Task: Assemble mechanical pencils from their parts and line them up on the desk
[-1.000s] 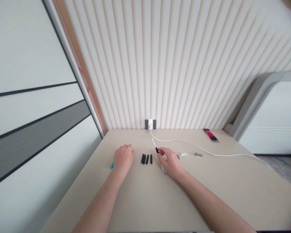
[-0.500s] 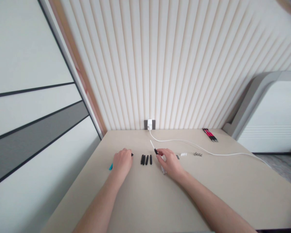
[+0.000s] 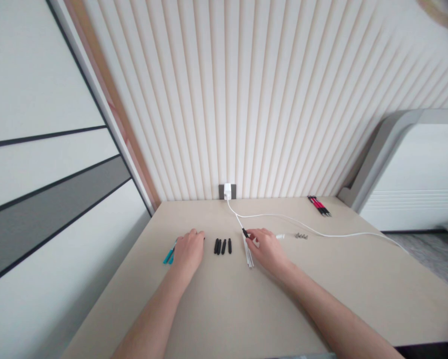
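Observation:
My right hand [image 3: 266,247] pinches a short black pen barrel [image 3: 245,233] between thumb and fingertips. A thin white refill [image 3: 239,222] sticks out of its far end. Beneath and beside this hand lie several white refills [image 3: 248,257]. Between my hands several black pen barrels [image 3: 223,247] rest side by side. On the left, my left hand [image 3: 189,249] is curled low over the table, partly covering teal pen barrels [image 3: 168,256]. A small dark tip shows by its fingertips; what it holds is hidden.
Right of my right hand are small white pieces [image 3: 280,236] and several metal springs [image 3: 301,236]. Red-and-black pens [image 3: 320,206] lie at the back right. A white cable [image 3: 284,216] runs from a charger [image 3: 227,191] in the wall socket across the table [image 3: 216,309].
My right hand has shifted slightly right with the black barrel and refill, uncovering more white refills below it. More of the teal barrels shows beside my left hand. The view has shifted a little.

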`<state>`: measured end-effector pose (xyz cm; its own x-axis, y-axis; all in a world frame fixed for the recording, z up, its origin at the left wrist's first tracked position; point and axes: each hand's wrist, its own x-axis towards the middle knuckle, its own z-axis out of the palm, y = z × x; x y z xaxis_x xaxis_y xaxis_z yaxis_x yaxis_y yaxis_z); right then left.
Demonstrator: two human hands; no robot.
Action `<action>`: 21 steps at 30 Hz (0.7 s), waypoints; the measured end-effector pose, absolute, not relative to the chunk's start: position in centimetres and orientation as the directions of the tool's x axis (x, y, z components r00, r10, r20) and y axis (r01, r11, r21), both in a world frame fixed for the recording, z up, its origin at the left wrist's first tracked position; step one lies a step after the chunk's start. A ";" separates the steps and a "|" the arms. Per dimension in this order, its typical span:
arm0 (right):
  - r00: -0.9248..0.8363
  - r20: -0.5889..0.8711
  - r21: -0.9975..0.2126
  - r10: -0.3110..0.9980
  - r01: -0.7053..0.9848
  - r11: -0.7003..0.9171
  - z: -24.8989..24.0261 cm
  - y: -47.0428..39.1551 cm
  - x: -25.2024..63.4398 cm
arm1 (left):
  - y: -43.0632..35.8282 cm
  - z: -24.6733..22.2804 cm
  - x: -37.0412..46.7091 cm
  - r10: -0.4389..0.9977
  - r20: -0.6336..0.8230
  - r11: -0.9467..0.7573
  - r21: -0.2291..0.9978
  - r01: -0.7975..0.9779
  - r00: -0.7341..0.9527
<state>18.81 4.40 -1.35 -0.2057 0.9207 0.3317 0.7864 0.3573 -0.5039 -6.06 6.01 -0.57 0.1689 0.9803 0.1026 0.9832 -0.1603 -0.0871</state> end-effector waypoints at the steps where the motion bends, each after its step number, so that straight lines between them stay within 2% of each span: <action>1: -0.205 0.317 -0.486 0.926 0.803 0.344 -1.2 4.1 19.3 | 6.0 -0.6 -6.0 0.978 0.112 -0.165 -0.086 0.982 0.174; 8: -0.162 0.184 -0.373 0.970 0.901 0.221 -1.6 0.8 21.9 | 5.6 -0.2 -5.3 0.969 0.142 -0.196 -0.064 0.979 0.203; 13: -0.149 0.134 -0.290 0.980 0.939 0.183 -1.7 0.0 21.2 | 5.5 0.8 -4.8 0.934 0.291 -0.233 0.059 0.971 0.207; 15: -0.140 0.121 -0.271 0.983 0.948 0.169 -1.6 0.0 20.8 | 5.6 1.1 -4.7 0.902 0.388 -0.281 0.185 0.942 0.192; 18: -0.140 0.113 -0.268 0.984 0.949 0.166 -1.6 0.2 20.6 | 5.7 1.3 -4.4 0.862 0.496 -0.370 0.475 0.798 0.104; 21: -0.134 0.157 -0.285 0.978 0.942 0.175 -1.6 0.8 21.4 | 5.6 1.2 -3.6 0.905 0.422 -0.350 0.802 0.484 -0.045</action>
